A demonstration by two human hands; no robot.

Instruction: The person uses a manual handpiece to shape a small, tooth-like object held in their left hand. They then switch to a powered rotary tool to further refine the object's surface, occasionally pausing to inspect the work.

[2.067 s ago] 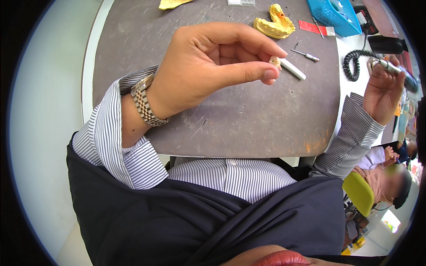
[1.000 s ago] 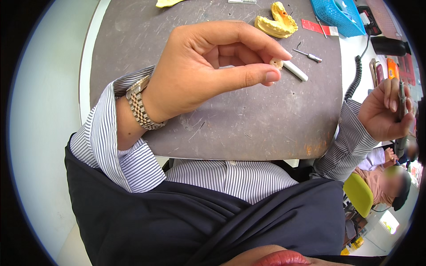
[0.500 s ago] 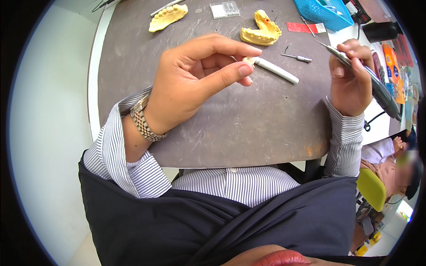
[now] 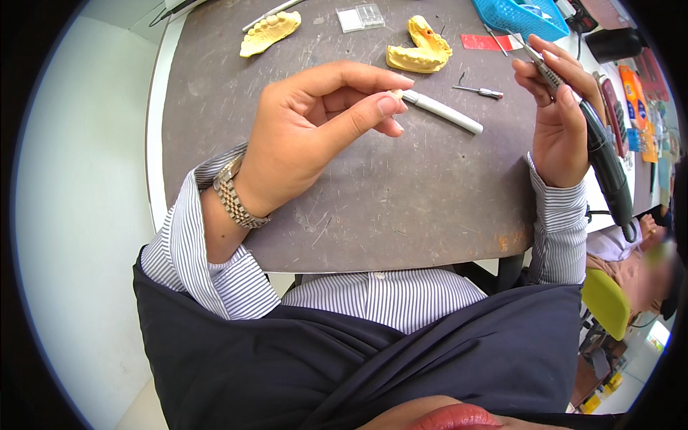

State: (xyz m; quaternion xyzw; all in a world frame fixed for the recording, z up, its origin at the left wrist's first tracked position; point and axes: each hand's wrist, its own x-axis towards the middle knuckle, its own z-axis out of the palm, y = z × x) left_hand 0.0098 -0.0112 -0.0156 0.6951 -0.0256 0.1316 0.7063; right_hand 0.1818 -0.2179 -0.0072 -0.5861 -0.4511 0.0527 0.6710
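Between the thumb and fingertips of my left hand (image 4: 297, 140) is a small tooth-coloured piece that looks like a dental crown (image 4: 398, 94), mostly covered by the fingers. A silvery-white pen-like stick (image 4: 448, 115) lies on the table just beyond those fingertips. At the right, my right hand (image 4: 562, 132) holds a dark rotary handpiece (image 4: 608, 168), its slim metal tip pointing up and away, well apart from the crown. Farther back sits a yellow dental cast (image 4: 419, 59), curved in shape. Another yellow cast piece with teeth (image 4: 269, 34) rests at the far left.
Behind the stick lies a thin metal instrument (image 4: 479, 92). A clear case (image 4: 360, 18) and a red strip (image 4: 484, 42) are at the back, near a blue basket (image 4: 519, 18). A black cylinder (image 4: 615, 46) stands far right. Another person sits beyond a green chair (image 4: 605, 304).
My right hand has tilted the handpiece steeper, its rear end swinging down and left, and the fingers have shifted along it. The left fingertips have turned slightly, hiding more of the crown.
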